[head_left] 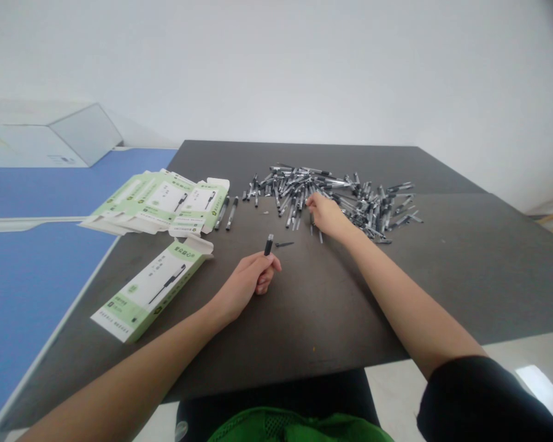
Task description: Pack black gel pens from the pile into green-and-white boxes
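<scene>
1. In the centre of the frame, the left hand (258, 276) is curled closed around one black-gripped pen (268, 244) with a clear tip, its end pointing up.
2. Right of centre, the right hand (325, 213) has its fingers bunched at the near edge of the pile; I cannot tell whether they pinch anything.
3. That one loose pile of clear-and-black plastic pens (373, 209) spreads across the upper middle and right; they overlap too much to count.
4. Two separate pens (231, 213) lie side by side, left of the pile.
5. One short, thin black piece (284, 244) lies just right of the held pen.
6. One green-and-white cardboard box (150, 288) lies at lower left, its end flap open.
7. Above it, at least four overlapping green-and-white cartons (161, 199) lie at the left.
8. All rest on one dark grey table (304, 331).
</scene>
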`<move>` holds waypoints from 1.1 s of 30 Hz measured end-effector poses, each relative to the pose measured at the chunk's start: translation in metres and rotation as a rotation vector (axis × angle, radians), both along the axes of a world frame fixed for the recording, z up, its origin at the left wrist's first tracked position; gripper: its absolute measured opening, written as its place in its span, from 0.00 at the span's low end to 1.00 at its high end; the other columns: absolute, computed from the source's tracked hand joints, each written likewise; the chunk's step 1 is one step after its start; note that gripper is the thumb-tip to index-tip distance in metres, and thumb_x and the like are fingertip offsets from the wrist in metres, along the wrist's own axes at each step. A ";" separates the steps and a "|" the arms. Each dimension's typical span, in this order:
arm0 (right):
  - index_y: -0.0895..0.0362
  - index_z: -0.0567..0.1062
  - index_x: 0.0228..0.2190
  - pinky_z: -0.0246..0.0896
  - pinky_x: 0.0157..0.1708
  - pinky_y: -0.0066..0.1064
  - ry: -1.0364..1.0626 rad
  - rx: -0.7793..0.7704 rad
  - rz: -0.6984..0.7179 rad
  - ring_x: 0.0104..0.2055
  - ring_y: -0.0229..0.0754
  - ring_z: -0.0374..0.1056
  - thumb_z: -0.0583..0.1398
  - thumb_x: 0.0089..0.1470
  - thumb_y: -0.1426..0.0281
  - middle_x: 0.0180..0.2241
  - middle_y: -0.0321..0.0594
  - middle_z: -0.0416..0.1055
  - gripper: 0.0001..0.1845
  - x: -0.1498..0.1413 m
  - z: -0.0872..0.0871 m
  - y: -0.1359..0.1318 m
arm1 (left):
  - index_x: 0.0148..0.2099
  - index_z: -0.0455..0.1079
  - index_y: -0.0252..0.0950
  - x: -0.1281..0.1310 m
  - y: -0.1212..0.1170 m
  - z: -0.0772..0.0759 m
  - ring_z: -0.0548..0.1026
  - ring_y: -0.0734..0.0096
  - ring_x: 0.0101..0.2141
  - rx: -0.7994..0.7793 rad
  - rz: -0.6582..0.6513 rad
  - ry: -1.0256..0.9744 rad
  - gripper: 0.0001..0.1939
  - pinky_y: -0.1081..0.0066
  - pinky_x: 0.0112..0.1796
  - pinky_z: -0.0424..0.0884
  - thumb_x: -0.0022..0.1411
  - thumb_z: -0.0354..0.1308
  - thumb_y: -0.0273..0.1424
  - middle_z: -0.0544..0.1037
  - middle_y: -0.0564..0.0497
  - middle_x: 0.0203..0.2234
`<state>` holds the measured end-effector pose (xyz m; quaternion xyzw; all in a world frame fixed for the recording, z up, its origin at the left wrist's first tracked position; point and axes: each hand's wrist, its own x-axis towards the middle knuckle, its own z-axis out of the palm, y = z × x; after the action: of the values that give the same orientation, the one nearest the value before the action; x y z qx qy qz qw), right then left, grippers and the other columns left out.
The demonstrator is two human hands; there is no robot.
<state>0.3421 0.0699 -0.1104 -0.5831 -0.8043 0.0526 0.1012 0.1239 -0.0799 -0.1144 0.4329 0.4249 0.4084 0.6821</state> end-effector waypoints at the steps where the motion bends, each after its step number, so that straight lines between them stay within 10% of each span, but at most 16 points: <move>1: 0.64 0.69 0.53 0.63 0.47 0.34 0.006 0.001 -0.023 0.49 0.50 0.73 0.47 0.62 0.79 0.46 0.55 0.77 0.21 0.002 0.002 -0.001 | 0.31 0.67 0.34 0.000 0.000 0.000 0.52 0.82 0.16 -0.002 0.000 0.000 0.12 0.77 0.20 0.50 0.62 0.57 0.38 0.56 0.61 0.16; 12: 0.64 0.80 0.41 0.69 0.46 0.40 -0.114 -0.106 -0.264 0.49 0.59 0.75 0.57 0.59 0.64 0.43 0.62 0.79 0.18 -0.006 0.003 0.007 | 0.31 0.67 0.35 0.001 -0.001 -0.002 0.52 0.81 0.17 -0.009 -0.002 0.025 0.11 0.77 0.20 0.50 0.62 0.56 0.36 0.56 0.61 0.16; 27: 0.68 0.80 0.37 0.67 0.43 0.37 0.015 -0.222 -0.285 0.47 0.59 0.75 0.64 0.51 0.71 0.42 0.65 0.78 0.13 -0.015 0.017 0.014 | 0.32 0.66 0.34 0.001 0.000 -0.002 0.52 0.81 0.16 0.043 -0.036 0.044 0.10 0.76 0.20 0.50 0.63 0.53 0.35 0.55 0.62 0.16; 33: 0.56 0.68 0.25 0.61 0.31 0.31 0.335 -0.068 -0.201 0.30 0.42 0.67 0.48 0.64 0.69 0.26 0.44 0.70 0.17 -0.003 0.035 -0.019 | 0.39 0.67 0.35 0.005 -0.003 -0.003 0.53 0.80 0.17 0.088 -0.083 0.006 0.15 0.75 0.20 0.52 0.66 0.53 0.43 0.57 0.62 0.18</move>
<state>0.3388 0.0512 -0.0756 -0.6465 -0.7118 0.1657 0.2186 0.1289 -0.0825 -0.1169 0.4809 0.3902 0.3970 0.6775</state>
